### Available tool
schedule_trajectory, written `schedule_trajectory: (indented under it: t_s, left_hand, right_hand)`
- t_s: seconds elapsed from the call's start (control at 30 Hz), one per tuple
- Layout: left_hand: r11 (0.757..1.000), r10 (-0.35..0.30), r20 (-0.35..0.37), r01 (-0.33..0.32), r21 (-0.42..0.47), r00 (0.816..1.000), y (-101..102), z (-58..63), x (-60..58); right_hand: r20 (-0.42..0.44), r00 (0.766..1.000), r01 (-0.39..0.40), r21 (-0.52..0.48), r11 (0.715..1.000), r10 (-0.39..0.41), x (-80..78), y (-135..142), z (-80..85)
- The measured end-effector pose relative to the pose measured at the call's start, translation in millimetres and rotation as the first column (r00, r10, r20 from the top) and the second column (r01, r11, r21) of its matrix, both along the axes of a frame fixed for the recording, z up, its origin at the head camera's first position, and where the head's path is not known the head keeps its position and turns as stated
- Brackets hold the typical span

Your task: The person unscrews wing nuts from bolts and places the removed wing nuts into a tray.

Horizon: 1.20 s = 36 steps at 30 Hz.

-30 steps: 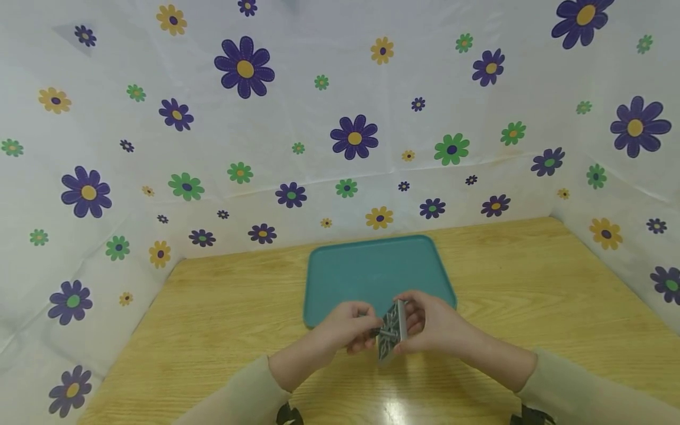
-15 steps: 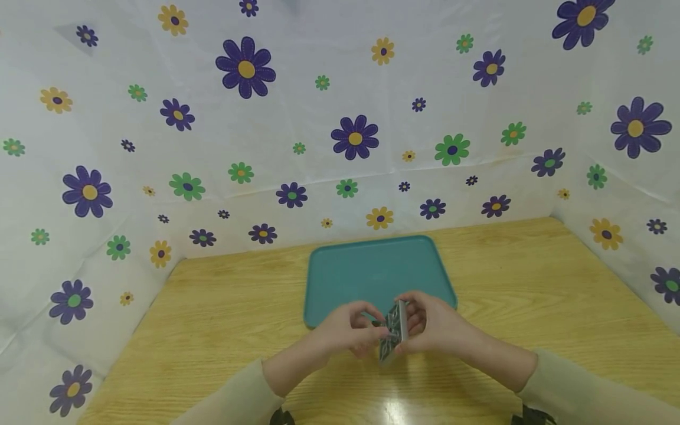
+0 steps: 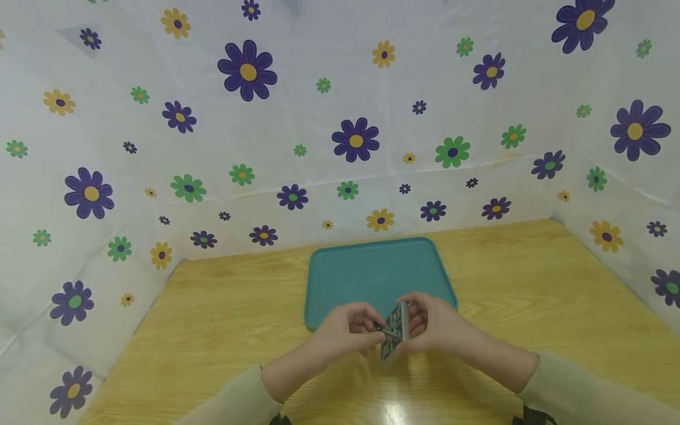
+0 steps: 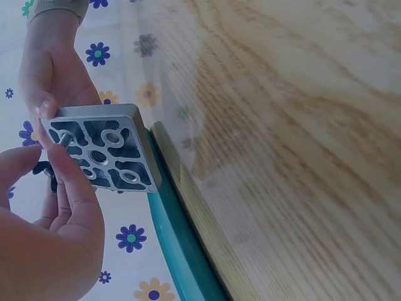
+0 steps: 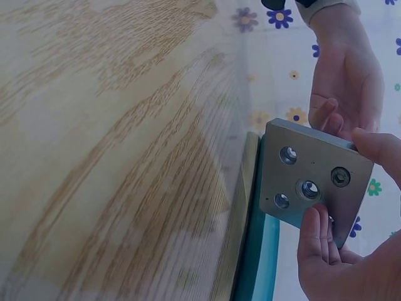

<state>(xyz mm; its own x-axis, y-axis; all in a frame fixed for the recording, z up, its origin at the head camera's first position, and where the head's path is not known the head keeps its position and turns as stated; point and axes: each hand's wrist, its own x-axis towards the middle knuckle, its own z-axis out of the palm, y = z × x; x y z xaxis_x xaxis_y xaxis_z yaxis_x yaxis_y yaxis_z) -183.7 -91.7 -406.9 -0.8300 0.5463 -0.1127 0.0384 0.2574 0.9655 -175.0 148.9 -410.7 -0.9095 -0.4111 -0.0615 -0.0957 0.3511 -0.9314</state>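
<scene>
My right hand (image 3: 443, 324) holds a square grey metal plate (image 5: 301, 166) by its edges, thumb on one edge and fingertips against the flat face. That smooth face has several round holes, with a socket bolt head (image 5: 340, 176) seated in one. On the ribbed side, a silver bolt (image 4: 65, 139) sticks out toward my left hand (image 3: 340, 333). The left thumb and fingers pinch a small black part (image 4: 45, 168), which looks like a wing nut, at the bolt's end. Fingers partly cover it. The plate stands tilted on edge above the table, just in front of the tray.
A teal tray (image 3: 372, 274) lies on the light wooden table (image 3: 234, 313) behind the hands. White cloth (image 3: 297, 106) printed with flowers encloses the back and both sides of the table.
The left hand shifted right, its thumb crossing over the bolt, then opened slightly back so the bolt and black end show again. The right hand keeps its hold on the plate, nearly still.
</scene>
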Motion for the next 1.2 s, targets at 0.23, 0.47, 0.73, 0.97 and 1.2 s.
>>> schedule_trajectory:
  t_s: [0.23, 0.47, 0.73, 0.97, 1.2]
  left_hand:
    - [0.999, 0.032, 0.004, -0.032, -0.03, 0.999, 3.6, -0.7, 0.9]
    - [0.997, 0.04, -0.018, -0.041, -0.061, 0.999, 6.6, -1.9, 0.9]
    - [0.994, 0.038, -0.039, -0.042, -0.104, 0.998, 10.3, -2.5, 0.1]
    - [0.993, 0.03, -0.035, -0.034, -0.116, 0.999, 11.0, -1.8, -0.6]
    - [0.994, 0.03, 0.006, -0.03, -0.106, 1.0, 11.5, -1.9, -0.8]
  right_hand:
    - [-0.016, 1.0, -0.007, 0.002, 1.0, 0.007, -0.1, -0.2, -1.9]
    - [-0.012, 1.0, -0.006, -0.004, 1.0, 0.005, 0.9, 0.4, -3.0]
    - [-0.012, 1.0, 0.003, 0.009, 1.0, -0.003, 1.2, 0.5, -3.6]
    - [0.002, 1.0, 0.014, 0.02, 1.0, -0.014, 2.2, -0.7, -0.5]
    - [-0.021, 1.0, -0.008, 0.021, 1.0, 0.008, 1.4, -0.1, 0.5]
